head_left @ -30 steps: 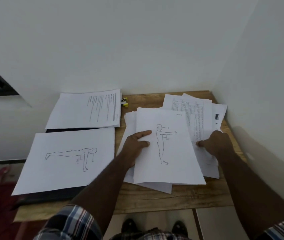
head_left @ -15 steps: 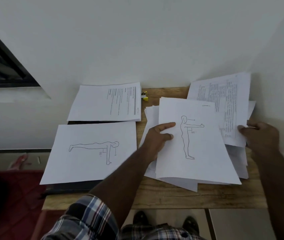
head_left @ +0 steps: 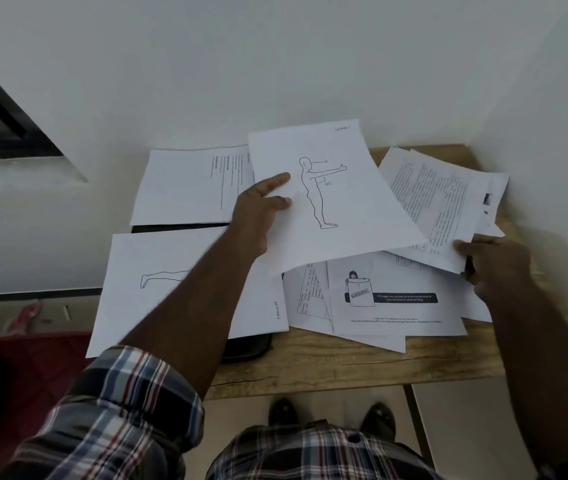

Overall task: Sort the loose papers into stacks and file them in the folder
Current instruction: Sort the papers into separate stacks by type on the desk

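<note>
- Left hand (head_left: 261, 206) pinches the standing-figure sheet (head_left: 338, 199), lifted over the loose papers (head_left: 386, 306).
- Right hand (head_left: 493, 268) grips text pages (head_left: 438, 202).
- Two stacks on the surface (head_left: 344, 365) left: text stack (head_left: 185, 185), plank-figure stack (head_left: 171, 278) over a dark folder (head_left: 248, 344).

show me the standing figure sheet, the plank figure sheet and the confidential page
standing figure sheet (head_left: 341, 216), head view, blank area right of the drawn legs
plank figure sheet (head_left: 151, 258), head view, blank area above the drawn leg
confidential page (head_left: 403, 308), head view, middle, beneath the dark banner

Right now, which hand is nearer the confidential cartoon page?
Right. The right hand grips text sheets just beside the confidential cartoon page; the left hand holds the standing-figure sheet farther up-left.
</note>
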